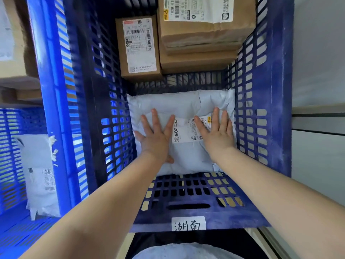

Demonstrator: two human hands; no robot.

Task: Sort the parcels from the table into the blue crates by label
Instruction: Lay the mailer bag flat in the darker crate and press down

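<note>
A grey poly mailer (pixel 183 131) lies flat on the floor of the dark blue crate (pixel 267 113), in the half nearest the person, its white shipping label (pixel 188 130) facing up. Both hands rest flat on it. The left hand (pixel 155 136) lies on the mailer's left part with fingers straight and spread, thumb tucked at the mailer's near edge. The right hand (pixel 217 132) lies on its right part, fingers straight and close together, partly over the label. Neither hand curls round anything; they press or smooth the bag down.

Beyond the mailer, at the crate's far end, stand a small cardboard box (pixel 139 47) with a label on top and, just beside it on the right, a larger stack of brown parcels (pixel 203 34), also labelled. A handwritten paper tag (pixel 188 223) is stuck to the crate's near wall.

Judging by this, at least three parcels are already in this crate and the mailer is at the point of being set down, so this placement looks nearly done. To the left of the crate a brighter blue crate (pixel 54 90) holds another grey mailer (pixel 40 174), and more cardboard (pixel 16 53) shows past it. The table is not in view, so how many parcels remain cannot be told.

To the right of the crate is a pale wall or panel (pixel 317 71) with dark horizontal seams. Below the crate's near wall the person's light clothing (pixel 186 251) shows.
</note>
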